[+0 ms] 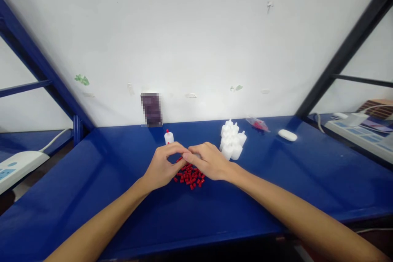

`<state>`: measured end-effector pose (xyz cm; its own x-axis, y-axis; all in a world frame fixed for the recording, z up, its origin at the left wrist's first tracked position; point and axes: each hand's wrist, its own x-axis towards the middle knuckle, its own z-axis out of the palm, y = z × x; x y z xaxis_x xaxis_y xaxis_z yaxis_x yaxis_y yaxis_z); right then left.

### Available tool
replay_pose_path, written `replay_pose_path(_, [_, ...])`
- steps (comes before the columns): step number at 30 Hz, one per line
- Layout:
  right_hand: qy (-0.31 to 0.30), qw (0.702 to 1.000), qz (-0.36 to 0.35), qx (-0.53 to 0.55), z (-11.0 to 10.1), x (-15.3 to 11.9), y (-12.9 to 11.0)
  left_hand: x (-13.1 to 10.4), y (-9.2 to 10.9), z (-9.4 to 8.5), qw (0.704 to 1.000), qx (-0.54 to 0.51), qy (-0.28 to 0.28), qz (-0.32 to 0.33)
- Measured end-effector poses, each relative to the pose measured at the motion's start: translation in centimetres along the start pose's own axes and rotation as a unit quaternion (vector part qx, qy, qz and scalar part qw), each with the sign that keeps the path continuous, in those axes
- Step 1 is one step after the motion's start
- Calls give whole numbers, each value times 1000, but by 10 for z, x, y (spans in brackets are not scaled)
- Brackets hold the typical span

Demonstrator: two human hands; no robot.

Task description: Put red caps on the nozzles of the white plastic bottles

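My left hand (164, 166) and my right hand (208, 160) meet at the fingertips over the middle of the table. Both are curled in a pinch, and whatever lies between the fingers is hidden or too small to make out. Just below them spreads a loose pile of small red caps (190, 178), partly covered by my fingers. Behind my left hand stands a small white bottle (169, 137) with a red cap on top; another red tip shows just in front of it. To the right of my right hand, several white bottles (232, 141) with bare nozzles stand in a tight cluster.
The blue table (123, 221) backs onto a white wall. A clear bag with red pieces (258, 124) and a white oval case (287, 135) lie at the back right. A blurred dark object (152, 109) leans against the wall. Power strips (18, 168) flank the table beyond metal posts.
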<state>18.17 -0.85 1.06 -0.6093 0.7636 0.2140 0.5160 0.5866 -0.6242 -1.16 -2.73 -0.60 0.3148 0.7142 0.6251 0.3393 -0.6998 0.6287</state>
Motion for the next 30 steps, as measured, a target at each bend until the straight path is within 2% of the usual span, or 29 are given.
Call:
replay_pose_path(3, [34, 999, -7, 31, 4, 7, -2, 3, -3, -2, 999, -9, 28, -17])
replay_pose_path(8, [36, 999, 1, 36, 15, 12, 8, 2, -11, 5, 997, -51, 19, -52])
replay_pose_path(14, [76, 997, -7, 29, 23, 13, 14, 3, -11, 8, 999, -25, 8, -28])
replay_pose_path(17, [115, 991, -20, 64, 24, 12, 15, 9, -13, -2, 998, -17, 24, -50])
replay_pose_path(21, [175, 972, 1, 158, 25, 12, 24, 17, -28, -30, 983, -12, 74, -166])
replay_pose_path(23, [197, 961, 2, 192, 26, 13, 30, 18, -38, -43, 980, 24, 64, -189])
replay_pose_path(26, [203, 957, -14, 205, 26, 14, 36, 16, -52, -53, 978, 93, 37, -185])
replay_pose_path(30, [200, 961, -26, 189, 27, 13, 38, 14, -63, -52, 972, 193, 4, -132])
